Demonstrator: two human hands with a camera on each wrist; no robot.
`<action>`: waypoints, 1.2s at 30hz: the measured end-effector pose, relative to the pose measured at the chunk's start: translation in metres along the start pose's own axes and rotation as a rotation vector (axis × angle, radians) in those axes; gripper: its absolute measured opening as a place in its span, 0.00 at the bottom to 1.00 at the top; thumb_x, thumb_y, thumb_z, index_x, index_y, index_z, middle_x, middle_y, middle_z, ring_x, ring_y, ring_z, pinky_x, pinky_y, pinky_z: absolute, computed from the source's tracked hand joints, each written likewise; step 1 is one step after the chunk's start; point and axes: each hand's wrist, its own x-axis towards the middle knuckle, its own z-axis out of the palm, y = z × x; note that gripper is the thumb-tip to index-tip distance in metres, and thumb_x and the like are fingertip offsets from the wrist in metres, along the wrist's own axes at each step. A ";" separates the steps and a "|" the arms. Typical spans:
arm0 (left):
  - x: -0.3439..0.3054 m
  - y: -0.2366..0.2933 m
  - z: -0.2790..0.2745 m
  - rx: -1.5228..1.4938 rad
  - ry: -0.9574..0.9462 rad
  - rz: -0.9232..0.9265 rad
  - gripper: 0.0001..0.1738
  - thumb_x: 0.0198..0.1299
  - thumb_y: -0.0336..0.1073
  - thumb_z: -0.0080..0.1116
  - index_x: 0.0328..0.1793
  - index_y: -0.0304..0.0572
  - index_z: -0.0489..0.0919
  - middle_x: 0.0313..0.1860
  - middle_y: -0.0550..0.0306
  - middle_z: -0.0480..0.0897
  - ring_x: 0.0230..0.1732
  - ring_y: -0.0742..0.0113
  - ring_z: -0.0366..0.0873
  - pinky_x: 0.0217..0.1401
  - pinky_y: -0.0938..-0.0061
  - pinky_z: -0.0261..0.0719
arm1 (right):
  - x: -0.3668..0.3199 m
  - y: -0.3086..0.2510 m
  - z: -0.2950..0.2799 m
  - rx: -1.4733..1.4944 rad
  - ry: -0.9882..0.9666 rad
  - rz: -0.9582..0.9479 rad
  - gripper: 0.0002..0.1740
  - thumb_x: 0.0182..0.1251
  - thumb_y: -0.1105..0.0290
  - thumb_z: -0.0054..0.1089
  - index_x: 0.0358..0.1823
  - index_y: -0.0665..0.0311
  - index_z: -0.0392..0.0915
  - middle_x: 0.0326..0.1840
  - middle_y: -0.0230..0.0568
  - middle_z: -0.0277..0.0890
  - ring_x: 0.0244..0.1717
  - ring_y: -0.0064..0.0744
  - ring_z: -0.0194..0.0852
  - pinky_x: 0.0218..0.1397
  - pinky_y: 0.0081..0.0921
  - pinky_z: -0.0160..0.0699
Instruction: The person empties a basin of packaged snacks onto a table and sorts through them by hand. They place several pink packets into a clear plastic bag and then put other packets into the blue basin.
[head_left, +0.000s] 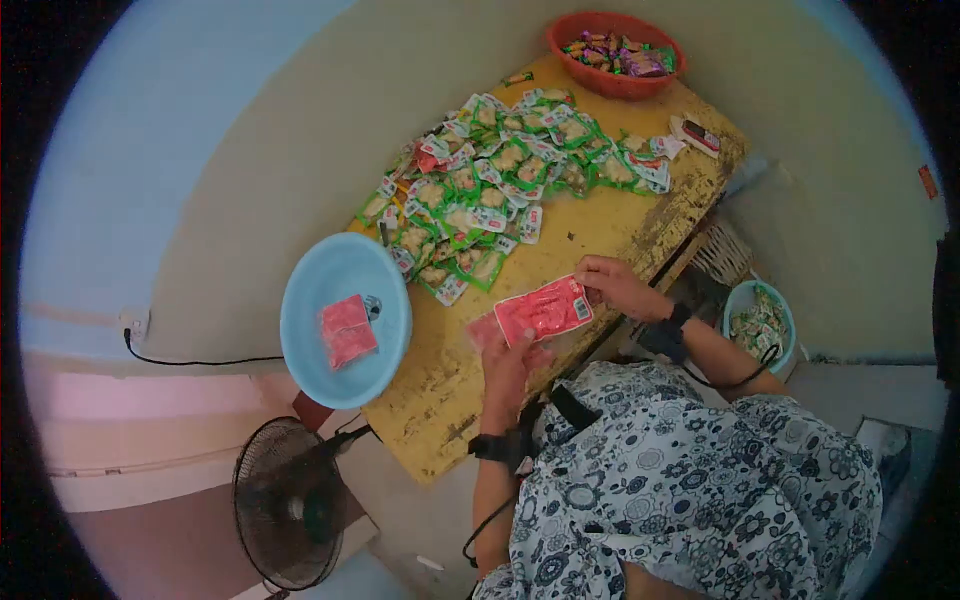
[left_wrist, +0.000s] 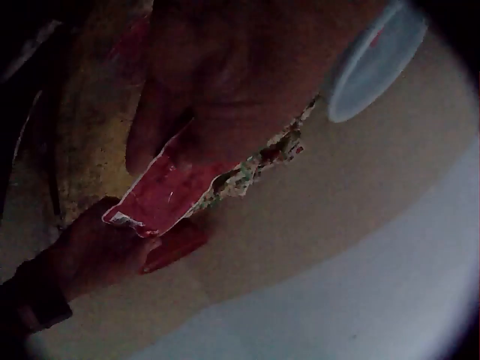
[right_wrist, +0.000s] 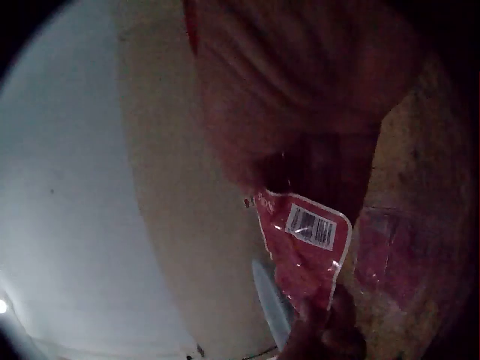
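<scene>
A flat red packet with a barcode (head_left: pixel 545 309) is held between both hands above the yellow table's near edge. My left hand (head_left: pixel 505 375) grips its left, lower end, thumb on top. At the far right corner my right hand (head_left: pixel 622 290) pinches it with bent fingers. More pink packets (head_left: pixel 484 332) lie on the table under and beside the left hand. In the right wrist view the red packet (right_wrist: pixel 307 240) shows its barcode side, and a pink packet (right_wrist: pixel 388 259) lies on the wood. The left wrist view shows the red packet (left_wrist: pixel 169 187) between dark hands.
Green-and-white snack packets (head_left: pixel 480 180) are heaped across the table (head_left: pixel 420 430). A blue basin (head_left: pixel 300 330) with pink packets stands left, a red basket (head_left: pixel 612 88) of wrapped pieces at the back. A fan (head_left: pixel 290 505) stands lower left; another basin (head_left: pixel 735 300) sits at right, below table height.
</scene>
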 end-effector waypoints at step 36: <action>0.051 -0.065 -0.029 1.154 0.362 0.395 0.13 0.56 0.39 0.67 0.39 0.39 0.78 0.30 0.49 0.85 0.33 0.53 0.85 0.36 0.62 0.80 | 0.019 0.079 -0.016 -0.018 0.109 0.216 0.17 0.72 0.71 0.59 0.60 0.64 0.73 0.45 0.33 0.83 0.38 0.20 0.82 0.35 0.20 0.80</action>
